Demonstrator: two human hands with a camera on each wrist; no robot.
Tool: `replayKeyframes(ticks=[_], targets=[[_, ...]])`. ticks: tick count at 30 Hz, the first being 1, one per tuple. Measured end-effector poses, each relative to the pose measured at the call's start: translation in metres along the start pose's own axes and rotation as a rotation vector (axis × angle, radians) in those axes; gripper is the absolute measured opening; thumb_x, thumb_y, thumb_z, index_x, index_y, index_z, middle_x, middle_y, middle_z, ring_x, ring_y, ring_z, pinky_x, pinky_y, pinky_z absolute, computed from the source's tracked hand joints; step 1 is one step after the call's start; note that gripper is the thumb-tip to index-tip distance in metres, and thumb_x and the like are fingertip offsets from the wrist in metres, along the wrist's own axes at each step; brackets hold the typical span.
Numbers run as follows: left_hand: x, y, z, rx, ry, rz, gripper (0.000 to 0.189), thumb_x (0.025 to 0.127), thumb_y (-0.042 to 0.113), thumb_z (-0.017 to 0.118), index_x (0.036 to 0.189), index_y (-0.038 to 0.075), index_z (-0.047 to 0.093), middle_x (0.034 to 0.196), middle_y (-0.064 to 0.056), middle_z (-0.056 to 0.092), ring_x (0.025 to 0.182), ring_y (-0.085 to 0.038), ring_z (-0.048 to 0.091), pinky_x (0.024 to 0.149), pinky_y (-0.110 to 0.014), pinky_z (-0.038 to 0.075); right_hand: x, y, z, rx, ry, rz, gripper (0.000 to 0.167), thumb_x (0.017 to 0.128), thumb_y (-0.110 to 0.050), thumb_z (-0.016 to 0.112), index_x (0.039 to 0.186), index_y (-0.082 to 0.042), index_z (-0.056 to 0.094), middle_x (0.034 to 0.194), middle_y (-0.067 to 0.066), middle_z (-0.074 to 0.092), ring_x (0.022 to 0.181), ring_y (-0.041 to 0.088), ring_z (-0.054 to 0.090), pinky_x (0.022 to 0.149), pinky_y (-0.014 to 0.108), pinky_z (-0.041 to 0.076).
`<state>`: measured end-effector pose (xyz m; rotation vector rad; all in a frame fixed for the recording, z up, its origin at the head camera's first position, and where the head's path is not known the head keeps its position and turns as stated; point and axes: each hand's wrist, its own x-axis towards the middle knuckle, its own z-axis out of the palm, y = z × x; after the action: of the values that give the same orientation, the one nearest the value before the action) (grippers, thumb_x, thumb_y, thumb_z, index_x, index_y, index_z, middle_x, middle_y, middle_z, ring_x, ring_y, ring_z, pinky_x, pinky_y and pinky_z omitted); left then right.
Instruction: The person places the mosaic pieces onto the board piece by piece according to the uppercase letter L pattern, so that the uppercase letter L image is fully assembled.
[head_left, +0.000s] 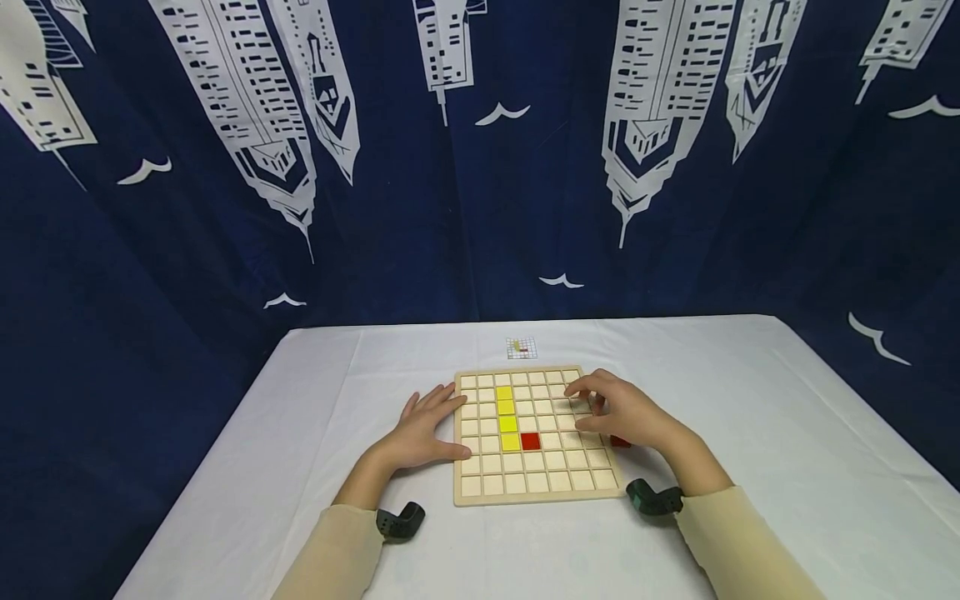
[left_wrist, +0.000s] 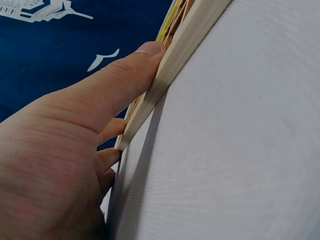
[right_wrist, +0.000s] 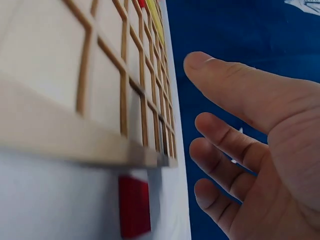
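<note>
A wooden grid board point(head_left: 536, 499) lies on the table. Several yellow squares point(head_left: 507, 423) form a column in its cells, and one red square point(head_left: 530, 441) sits to the right of the lowest yellow one. My left hand point(head_left: 422, 435) rests at the board's left edge, fingers spread, with the thumb point(left_wrist: 125, 75) on the wooden rim. Over the board's right side hovers my right hand point(head_left: 628, 410), its fingers loosely bent and apart, holding nothing. A second red piece point(right_wrist: 134, 207) lies on the cloth just beyond the right rim, partly hidden by the right hand in the head view.
A small card point(head_left: 521, 348) printed with a coloured grid lies behind the board. White cloth point(head_left: 360, 400) covers the table. A dark blue curtain point(head_left: 465, 225) with white building prints hangs at the back. Each wrist wears a black device point(head_left: 401, 522).
</note>
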<state>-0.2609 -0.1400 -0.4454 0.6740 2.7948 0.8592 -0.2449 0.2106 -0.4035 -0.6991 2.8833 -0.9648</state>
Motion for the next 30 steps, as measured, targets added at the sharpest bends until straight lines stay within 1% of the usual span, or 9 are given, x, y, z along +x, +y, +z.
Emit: replayKeyframes(ticks=[3,6,9,15,18,21,23,25,30], targets=[[0.0,0.0,0.0,-0.002,-0.001,0.001,0.092,0.076,0.05,0.082,0.152,0.015,0.044,0.168,-0.006,0.022,0.158,-0.029,0.012,0.127,-0.055,-0.004,-0.002,0.007,-0.005,-0.017,-0.002,0.013,0.047,0.081,-0.018,0.083,0.124,-0.012,0.064,0.11,0.009,0.061,0.09,0.019,0.054,0.076,0.03,0.047],[0.0,0.0,0.001,-0.002,0.0,0.0,0.092,0.076,0.05,0.082,0.152,0.015,0.044,0.168,-0.005,0.022,0.158,-0.029,0.011,0.127,-0.055,-0.004,-0.005,0.013,-0.01,-0.015,-0.014,0.015,0.052,0.08,-0.02,0.084,0.126,-0.01,0.063,0.112,0.01,0.06,0.094,0.021,0.054,0.081,0.035,0.049],[0.001,0.0,0.001,0.0,0.002,0.0,0.091,0.076,0.049,0.082,0.152,0.014,0.044,0.168,-0.005,0.022,0.158,-0.029,0.012,0.127,-0.055,-0.004,-0.007,0.018,-0.014,-0.006,-0.035,0.035,0.055,0.08,-0.02,0.084,0.128,-0.009,0.061,0.114,0.011,0.059,0.095,0.022,0.054,0.084,0.04,0.05],[0.001,0.0,0.001,0.0,0.005,-0.005,0.09,0.076,0.047,0.082,0.151,0.014,0.044,0.168,-0.005,0.022,0.158,-0.028,0.012,0.128,-0.055,-0.003,-0.013,0.029,-0.022,0.019,-0.082,0.098,0.053,0.08,-0.025,0.085,0.125,-0.011,0.062,0.119,0.012,0.059,0.104,0.025,0.056,0.093,0.044,0.05],[0.002,-0.001,0.002,0.004,0.001,-0.009,0.09,0.077,0.047,0.082,0.152,0.015,0.044,0.168,-0.004,0.021,0.158,-0.028,0.011,0.128,-0.054,-0.004,-0.016,0.034,-0.025,0.027,-0.113,0.112,0.05,0.079,-0.027,0.084,0.121,-0.012,0.062,0.117,0.009,0.058,0.102,0.023,0.054,0.091,0.038,0.049],[0.002,-0.001,0.002,0.005,0.004,-0.011,0.091,0.076,0.048,0.082,0.152,0.015,0.044,0.168,-0.005,0.022,0.158,-0.028,0.012,0.128,-0.055,-0.004,-0.019,0.038,-0.027,0.032,-0.147,0.126,0.047,0.078,-0.026,0.084,0.118,-0.012,0.063,0.11,0.008,0.056,0.096,0.02,0.05,0.082,0.028,0.046],[0.003,-0.001,0.003,0.011,-0.001,-0.016,0.091,0.076,0.049,0.082,0.152,0.015,0.044,0.168,-0.004,0.022,0.158,-0.027,0.011,0.128,-0.054,-0.004,-0.021,0.04,-0.029,0.034,-0.166,0.126,0.046,0.078,-0.025,0.084,0.116,-0.012,0.063,0.107,0.007,0.056,0.093,0.019,0.048,0.077,0.023,0.043],[0.003,-0.001,0.003,0.011,0.0,-0.016,0.091,0.076,0.05,0.082,0.152,0.015,0.044,0.168,-0.004,0.022,0.158,-0.028,0.011,0.128,-0.054,-0.004,-0.023,0.041,-0.03,0.035,-0.182,0.133,0.045,0.076,-0.023,0.085,0.114,-0.012,0.064,0.104,0.007,0.055,0.091,0.019,0.048,0.074,0.021,0.042],[0.002,0.0,0.002,0.007,0.0,-0.013,0.091,0.077,0.049,0.082,0.152,0.015,0.043,0.168,-0.005,0.021,0.158,-0.028,0.011,0.127,-0.055,-0.004,-0.024,0.042,-0.03,0.028,-0.22,0.136,0.043,0.074,-0.021,0.087,0.11,-0.013,0.064,0.1,0.005,0.055,0.089,0.017,0.047,0.071,0.021,0.04]])
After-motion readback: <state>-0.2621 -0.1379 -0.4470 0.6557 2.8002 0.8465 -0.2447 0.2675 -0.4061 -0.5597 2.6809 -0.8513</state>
